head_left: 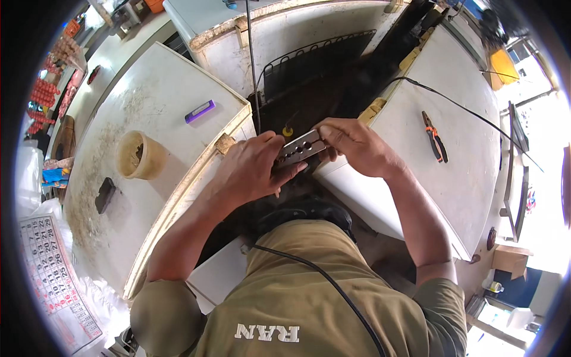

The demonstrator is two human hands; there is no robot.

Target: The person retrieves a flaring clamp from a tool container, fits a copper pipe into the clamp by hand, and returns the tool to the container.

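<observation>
At centre: flat silver metal bar with round holes (295,149)
Left hand (251,168): fingers holding its left end
Right hand (359,146): fingers pinching its right end

Daylight blazed in from the right, and we saw that side bleached white! We caught sheen on the stained white appliance top (163,131), gloom in the gap (327,89) beside it, the perforated metal plate (291,153) fairly sharp, the left sleeve (168,320) smeared, straight lines bowing toward a black rim.

Left grip (250,165), right grip (358,144), holed bar (301,148) between
</observation>
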